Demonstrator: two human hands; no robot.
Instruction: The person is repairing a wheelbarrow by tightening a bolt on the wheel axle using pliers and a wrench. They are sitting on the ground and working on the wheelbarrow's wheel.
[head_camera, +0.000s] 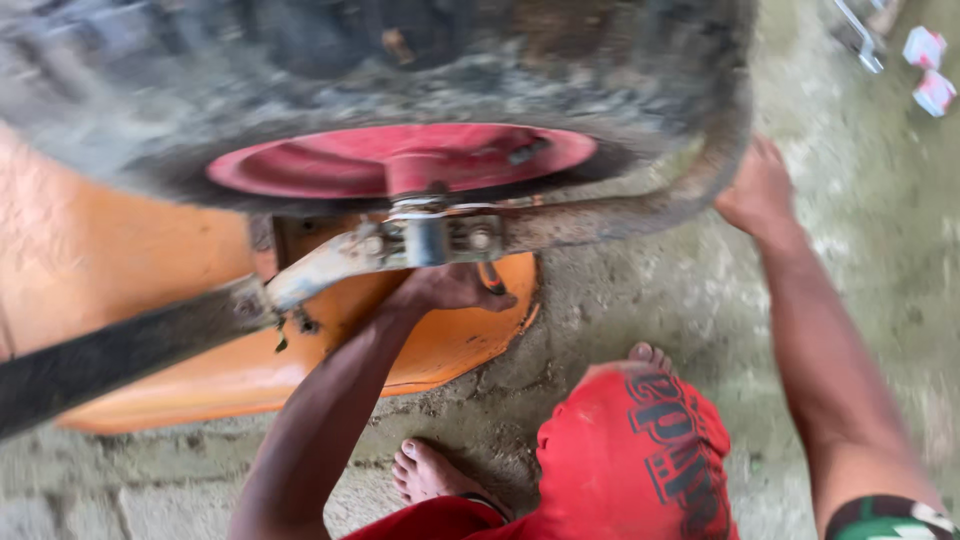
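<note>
Lying at the top right corner of the concrete floor (880, 200), two small white-and-red cardboard boxes (930, 70) sit close together, with a blurred silvery metal tool (858, 35) just to their left; their printing is too blurred to make out. Below, the red shorts with black lettering (640, 460) cover the person's knee, and two bare feet rest on the floor beside them.

An upturned orange metal wheelbarrow tray (150, 290) fills the left side, with its wheel uppermost: a dirty black rubber tyre (420, 90) around a red metal wheel hub (400, 160), carried in a grey, mud-crusted steel frame tube (640, 210). The left hand (445, 288) is closed just beneath the axle bracket, gripping a small orange-handled tool (490, 277) whose tip is hidden by the fingers. The right hand (757, 190) is wrapped over the curved front bend of the frame tube, to the right of the wheel; how tightly it grips cannot be told. The wheel sits above and between the two hands.
</note>
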